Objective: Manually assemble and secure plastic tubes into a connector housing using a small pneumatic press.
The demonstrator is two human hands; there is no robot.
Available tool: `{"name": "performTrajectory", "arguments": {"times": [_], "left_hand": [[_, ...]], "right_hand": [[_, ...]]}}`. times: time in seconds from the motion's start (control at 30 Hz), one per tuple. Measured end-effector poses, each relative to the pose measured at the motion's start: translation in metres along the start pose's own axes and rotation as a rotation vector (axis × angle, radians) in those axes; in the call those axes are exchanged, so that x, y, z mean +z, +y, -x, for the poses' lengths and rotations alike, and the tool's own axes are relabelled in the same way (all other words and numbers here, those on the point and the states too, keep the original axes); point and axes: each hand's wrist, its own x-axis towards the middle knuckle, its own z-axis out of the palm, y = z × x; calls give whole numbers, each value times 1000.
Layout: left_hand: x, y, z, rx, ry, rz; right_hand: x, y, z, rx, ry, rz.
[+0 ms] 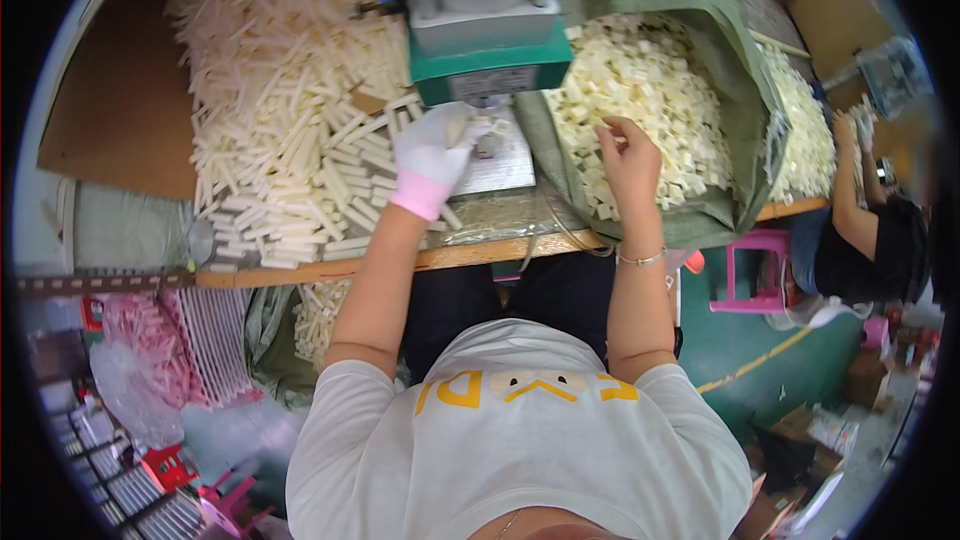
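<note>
Left hand [432, 158], in a white glove with a pink cuff, is closed around a small cream plastic piece [462, 127] and holds it on the metal plate [500, 162] just under the green press head [490, 70]. Right hand [628, 162] is bare, its fingers curled; whether it grips anything I cannot tell. It rests on the cream square pieces [640, 90] that fill the green sack [700, 225] at the right. On the left of the press lies a big heap of long cream sticks [290, 120], reaching the near table edge [330, 270]. Far right, another person [870, 240] sits at the same bench.
</note>
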Motion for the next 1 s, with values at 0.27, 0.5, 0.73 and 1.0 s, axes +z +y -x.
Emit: {"name": "performTrajectory", "arguments": {"times": [0.27,0.5,0.73,1.0], "left_hand": [[9,3,5,-108,36,188],[-85,-83,-3,-426,228,549],[-183,-144,-30,-389,-30,-506],[-151,-161,-31,-44,-495,-858]], "right_hand": [[15,3,-3,51,-272,548],[8,15,-2,58,-163,453],[-3,24,-5,200,-146,-258],[-16,-9,-4,442,-244,-882]]}}
